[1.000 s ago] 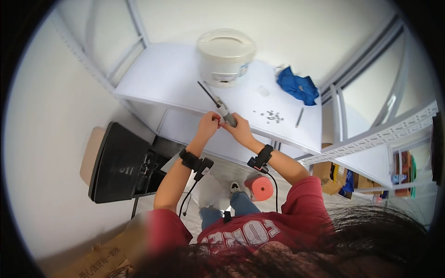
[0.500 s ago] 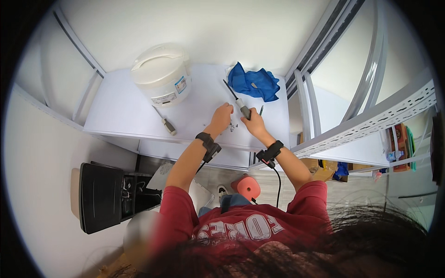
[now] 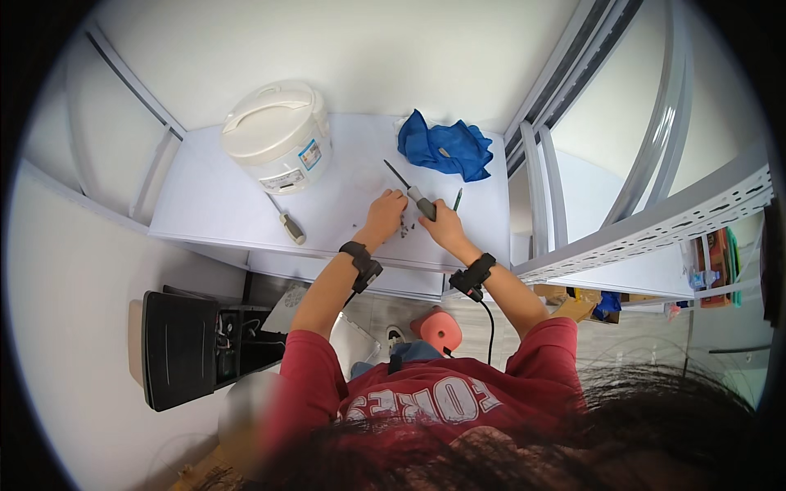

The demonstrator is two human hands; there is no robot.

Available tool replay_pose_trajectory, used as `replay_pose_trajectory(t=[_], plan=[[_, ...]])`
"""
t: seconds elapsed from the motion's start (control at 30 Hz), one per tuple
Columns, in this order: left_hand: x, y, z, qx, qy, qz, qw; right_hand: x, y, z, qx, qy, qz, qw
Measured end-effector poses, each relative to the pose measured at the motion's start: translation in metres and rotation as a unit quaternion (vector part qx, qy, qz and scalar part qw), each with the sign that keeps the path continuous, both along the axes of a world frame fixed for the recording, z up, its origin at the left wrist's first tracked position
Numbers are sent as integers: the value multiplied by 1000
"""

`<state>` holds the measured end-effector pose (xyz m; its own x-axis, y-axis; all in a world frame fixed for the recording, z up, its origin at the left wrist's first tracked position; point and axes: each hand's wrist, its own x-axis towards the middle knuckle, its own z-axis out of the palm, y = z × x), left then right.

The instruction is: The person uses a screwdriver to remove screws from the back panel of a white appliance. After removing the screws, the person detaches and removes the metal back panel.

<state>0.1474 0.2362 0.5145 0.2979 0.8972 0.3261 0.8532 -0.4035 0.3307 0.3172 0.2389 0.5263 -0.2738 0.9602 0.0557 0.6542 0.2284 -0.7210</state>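
Note:
My right hand is closed round the grey and white handle of a screwdriver, whose dark shaft points up and to the left above the white shelf top. Close to its left, my left hand has its fingers curled together; whatever they hold, if anything, is hidden. Several small grey metal pieces, too small to name, lie between the two hands. A second screwdriver rests farther left, its shaft toward the white lidded bucket. Just beyond my right hand lies a thin dark green tool.
A crumpled blue cloth lies at the back right of the shelf top. Perforated metal shelf posts stand to the right. Below are a black case at left and a coral-coloured stool on the floor.
My right hand has brought the screwdriver slightly nearer to me and leftward, beside my left hand. The left hand has shifted a little nearer too, with its fingers still curled.

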Motion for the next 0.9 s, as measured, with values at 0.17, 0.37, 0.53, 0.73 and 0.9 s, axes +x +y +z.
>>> replay_pose_trajectory(t=[0.17,0.37,0.53,0.73,0.9], plan=[[-2,-9,2,34,-35,1,999,-3,-4,-1,27,5,-5,1000],[5,-21,18,64,-101,75,990,0,-2,-10,30,8,-7,1000],[-3,-25,19,30,-171,88,981,-6,-3,-14,58,-5,20,998],[-1,-35,24,73,-116,129,982,-9,-1,-28,152,-85,-3,985],[-11,-48,25,176,-84,112,974,-5,7,-48,155,-169,12,973]])
